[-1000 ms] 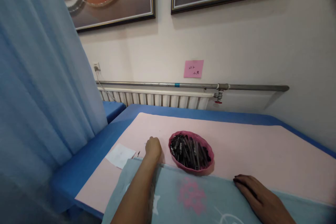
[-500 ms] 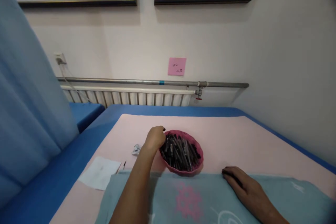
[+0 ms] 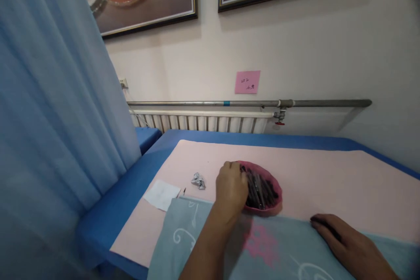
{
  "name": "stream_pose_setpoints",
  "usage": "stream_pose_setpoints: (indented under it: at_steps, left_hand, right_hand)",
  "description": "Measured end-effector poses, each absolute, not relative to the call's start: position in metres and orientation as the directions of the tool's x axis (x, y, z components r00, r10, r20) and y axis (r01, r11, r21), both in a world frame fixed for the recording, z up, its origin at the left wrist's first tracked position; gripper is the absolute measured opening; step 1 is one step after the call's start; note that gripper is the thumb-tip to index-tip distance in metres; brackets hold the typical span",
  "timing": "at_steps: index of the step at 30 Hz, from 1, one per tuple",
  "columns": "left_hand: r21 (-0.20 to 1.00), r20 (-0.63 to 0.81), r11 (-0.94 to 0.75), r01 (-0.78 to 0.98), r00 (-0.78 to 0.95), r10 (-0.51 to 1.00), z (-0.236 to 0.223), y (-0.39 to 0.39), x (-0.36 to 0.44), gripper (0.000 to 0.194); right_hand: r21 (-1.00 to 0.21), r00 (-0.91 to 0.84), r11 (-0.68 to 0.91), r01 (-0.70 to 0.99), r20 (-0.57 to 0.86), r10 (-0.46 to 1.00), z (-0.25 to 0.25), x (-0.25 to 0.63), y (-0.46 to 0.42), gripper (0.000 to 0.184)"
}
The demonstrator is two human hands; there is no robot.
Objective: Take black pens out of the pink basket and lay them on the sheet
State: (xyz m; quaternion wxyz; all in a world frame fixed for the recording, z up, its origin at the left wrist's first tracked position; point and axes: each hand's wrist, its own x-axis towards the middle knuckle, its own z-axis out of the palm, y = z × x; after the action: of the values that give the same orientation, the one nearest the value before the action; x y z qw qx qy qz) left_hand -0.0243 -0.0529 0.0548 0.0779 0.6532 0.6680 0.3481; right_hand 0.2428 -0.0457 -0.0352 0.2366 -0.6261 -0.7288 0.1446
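Note:
A pink bowl full of dark pens sits on a pink sheet. My left hand reaches into the bowl's left side, fingers curled down among the pens and hidden from me. My right hand lies flat, palm down, on a light blue towel at the near right, holding nothing. A crumpled silver wrapper lies left of the bowl.
A white paper slip and a small dark pin lie by the towel's left corner. Blue bedding borders the sheet. A blue curtain hangs at left. Radiator, pipe and pink sticky note on the back wall.
My left hand left the crumpled wrapper on the sheet and moved right into the bowl of pens. My right hand stayed flat on the towel. The view shifted.

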Motion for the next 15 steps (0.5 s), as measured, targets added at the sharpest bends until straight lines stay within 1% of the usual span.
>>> stream_pose_setpoints:
  at_steps: [3,5,8,9,11,13,15]
  left_hand:
    - [0.662,0.407,-0.106,0.742,-0.237,0.882,0.029,-0.092,-0.031,0.022]
    - [0.685,0.449,-0.079,0.724,-0.334,0.829,0.004,-0.119,-0.039,0.025]
    - [0.702,0.431,0.025,0.712,-0.452,0.781,-0.033,-0.154,-0.051,0.027]
    - [0.693,0.431,0.055,0.718,-0.475,0.767,-0.044,-0.163,-0.055,0.028]
    - [0.664,0.439,0.099,0.741,-0.493,0.751,-0.061,-0.175,-0.062,0.03]
    - [0.629,0.436,0.121,0.768,-0.478,0.763,-0.074,-0.18,-0.069,0.033]
    - [0.572,0.403,0.148,0.807,-0.433,0.807,-0.087,-0.179,-0.076,0.035]
  right_hand:
    - [-0.514,-0.127,0.208,0.832,0.188,0.974,-0.033,0.243,-0.05,0.028]
    - [-0.506,-0.149,0.245,0.827,0.223,0.963,-0.031,0.244,-0.052,0.028]
    - [-0.424,-0.232,0.354,0.834,0.312,0.921,-0.028,0.244,-0.056,0.026]
    - [-0.382,-0.271,0.396,0.835,0.342,0.9,-0.027,0.244,-0.057,0.026]
    - [-0.364,-0.282,0.411,0.836,0.357,0.89,-0.026,0.245,-0.061,0.025]
    - [-0.353,-0.273,0.406,0.843,0.371,0.888,-0.026,0.246,-0.067,0.024]
    - [-0.35,-0.244,0.388,0.852,0.391,0.887,-0.026,0.249,-0.075,0.022]
